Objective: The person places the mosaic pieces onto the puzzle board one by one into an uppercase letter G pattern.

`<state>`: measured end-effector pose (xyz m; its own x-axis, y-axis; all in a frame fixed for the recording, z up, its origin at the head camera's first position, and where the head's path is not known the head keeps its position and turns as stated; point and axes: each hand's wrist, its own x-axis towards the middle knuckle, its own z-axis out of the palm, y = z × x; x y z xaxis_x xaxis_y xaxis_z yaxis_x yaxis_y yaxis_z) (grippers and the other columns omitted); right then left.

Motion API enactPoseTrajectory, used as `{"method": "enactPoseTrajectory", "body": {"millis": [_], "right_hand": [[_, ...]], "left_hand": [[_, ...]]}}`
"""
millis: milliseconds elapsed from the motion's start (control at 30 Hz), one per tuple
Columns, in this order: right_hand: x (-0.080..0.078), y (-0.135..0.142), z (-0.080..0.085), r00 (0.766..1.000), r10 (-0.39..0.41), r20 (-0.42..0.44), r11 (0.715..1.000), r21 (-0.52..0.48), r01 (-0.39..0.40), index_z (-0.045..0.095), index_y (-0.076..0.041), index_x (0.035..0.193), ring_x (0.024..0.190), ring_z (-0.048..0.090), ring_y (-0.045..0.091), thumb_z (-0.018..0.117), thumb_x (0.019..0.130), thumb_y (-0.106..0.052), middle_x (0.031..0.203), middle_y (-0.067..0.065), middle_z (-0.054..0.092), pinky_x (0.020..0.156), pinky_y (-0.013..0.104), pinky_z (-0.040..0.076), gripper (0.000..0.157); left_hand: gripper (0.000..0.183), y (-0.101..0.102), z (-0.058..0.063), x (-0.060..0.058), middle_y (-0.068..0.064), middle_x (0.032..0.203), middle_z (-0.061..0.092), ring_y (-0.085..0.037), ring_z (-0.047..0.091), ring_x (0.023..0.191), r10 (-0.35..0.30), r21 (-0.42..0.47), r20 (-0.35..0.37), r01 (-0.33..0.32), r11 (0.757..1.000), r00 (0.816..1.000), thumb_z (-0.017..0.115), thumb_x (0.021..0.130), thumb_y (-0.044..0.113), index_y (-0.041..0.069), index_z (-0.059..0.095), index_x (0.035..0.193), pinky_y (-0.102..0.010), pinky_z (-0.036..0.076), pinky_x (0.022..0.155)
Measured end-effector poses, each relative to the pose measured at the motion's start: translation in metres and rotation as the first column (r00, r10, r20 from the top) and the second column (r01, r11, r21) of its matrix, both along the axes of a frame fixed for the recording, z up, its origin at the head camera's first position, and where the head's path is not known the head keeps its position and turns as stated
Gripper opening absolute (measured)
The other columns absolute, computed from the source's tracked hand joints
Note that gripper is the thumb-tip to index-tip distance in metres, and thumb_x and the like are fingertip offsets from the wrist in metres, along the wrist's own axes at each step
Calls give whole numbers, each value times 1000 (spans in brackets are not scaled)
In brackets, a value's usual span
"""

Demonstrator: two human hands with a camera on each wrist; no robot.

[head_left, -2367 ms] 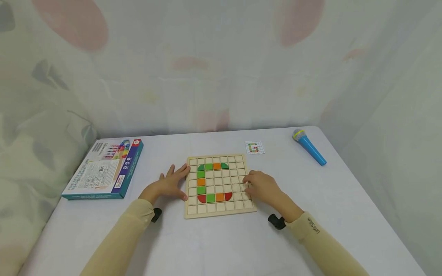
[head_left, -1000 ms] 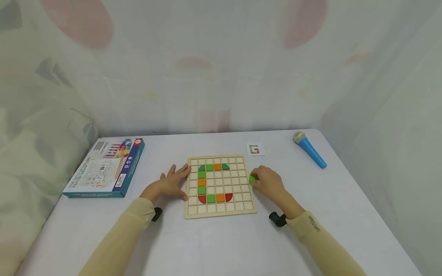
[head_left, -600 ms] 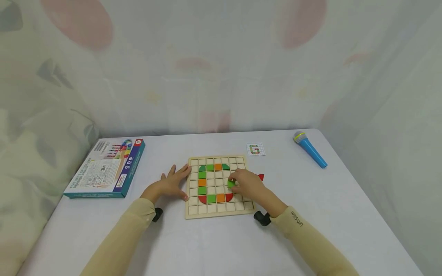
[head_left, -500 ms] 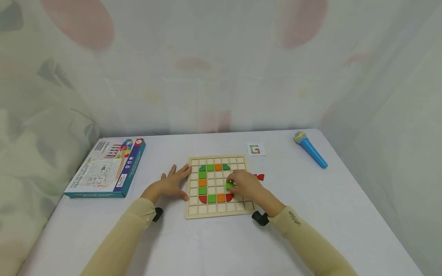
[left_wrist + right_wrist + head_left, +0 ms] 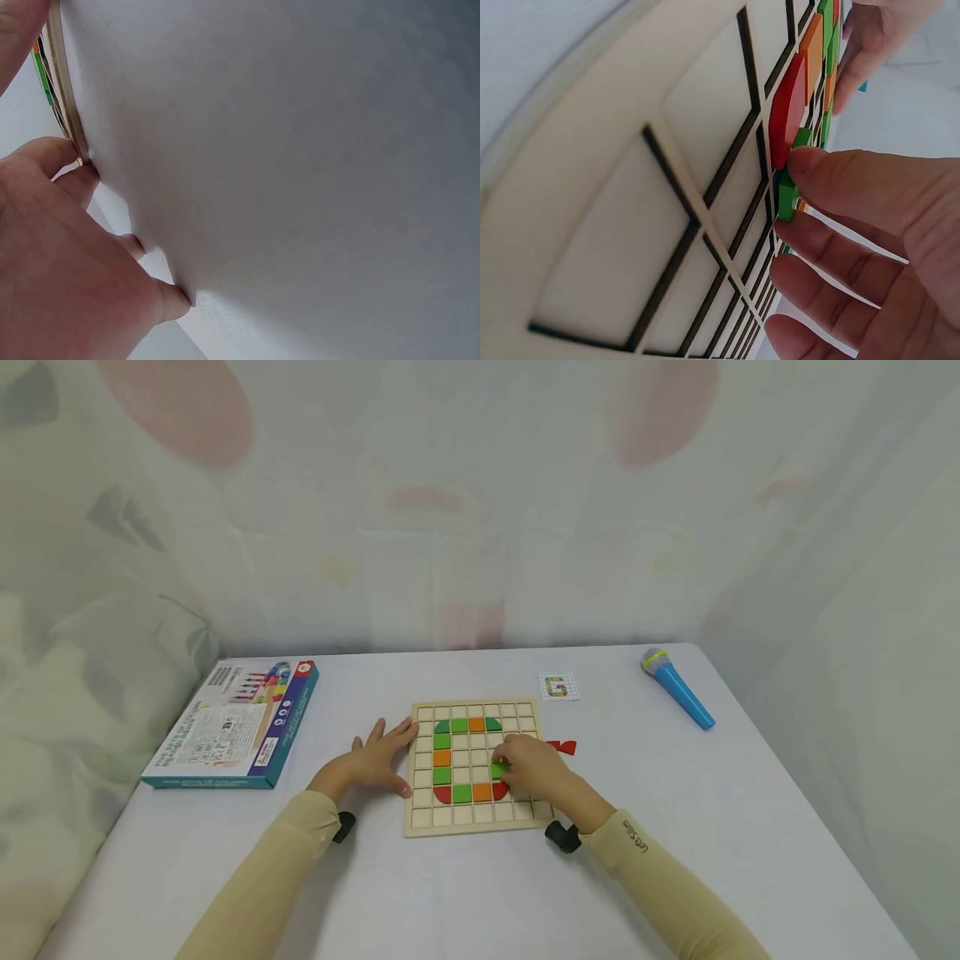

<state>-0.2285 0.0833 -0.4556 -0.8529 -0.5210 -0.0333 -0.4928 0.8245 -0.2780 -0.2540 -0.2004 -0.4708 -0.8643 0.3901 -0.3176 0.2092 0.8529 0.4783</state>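
A wooden grid board lies on the white table, with green, orange and red tiles set in a C-like outline. My right hand pinches a green square tile between thumb and finger, just above the rounded red tile at the outline's lower right. In the right wrist view this green tile is tilted in the grid, beside the red tile. Spread fingers of my left hand touch the board's left edge; the left wrist view shows fingertips against its side.
Two red pieces lie right of the board, partly behind my right hand. A small pattern card lies beyond the board. A blue toy microphone rests at the back right, and a flat box at the left.
My right hand picked up the green tile right of the board, carried it left over the grid, and lowered it slightly toward the red tile. Red pieces came into view. The left hand stays put.
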Motion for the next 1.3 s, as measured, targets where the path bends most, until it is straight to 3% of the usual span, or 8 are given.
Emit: {"method": "enactPoseTrajectory", "body": {"millis": [433, 733, 1000, 1300], "right_hand": [[2, 4, 1, 1000, -9, 22, 1000, -20, 10, 70, -14, 102, 81, 54, 10, 68, 81, -14, 94, -4, 61, 69, 24, 48, 20], [4, 20, 7, 999, -36, 4, 998, -51, 36, 69, -11, 103, 88, 59, 13, 68, 82, -13, 98, 0, 63, 72, 27, 50, 21], [-4, 51, 6, 986, -169, 4, 982, -81, 168, 69, -9, 103, 77, 53, 13, 68, 80, -9, 92, 0, 62, 66, 30, 48, 23], [-11, 89, 3, 967, -255, -9, 966, -47, 255, 68, -8, 104, 79, 54, 18, 71, 78, -10, 93, 5, 63, 73, 36, 50, 26]], "left_hand": [[114, 2, 2, 1, -5, 156, 2, -42, -12, 137, -1, -8, 6, 1, 1000, 1000, 84, 59, 35, 16, 16, 149, -71, -5, 97], [115, 1, 0, -1, -5, 156, 3, -42, -12, 137, 7, -21, 2, -7, 1000, 1000, 84, 58, 36, 17, 16, 149, -72, -5, 97], [115, 0, -2, -2, -4, 156, 2, -42, -12, 137, 8, -19, 2, -8, 1000, 1000, 84, 59, 37, 18, 16, 149, -72, -5, 97], [113, -1, -4, -2, -4, 156, 3, -42, -13, 137, 9, -3, 1, -9, 1000, 1000, 84, 60, 35, 18, 16, 149, -71, -7, 97]]}}
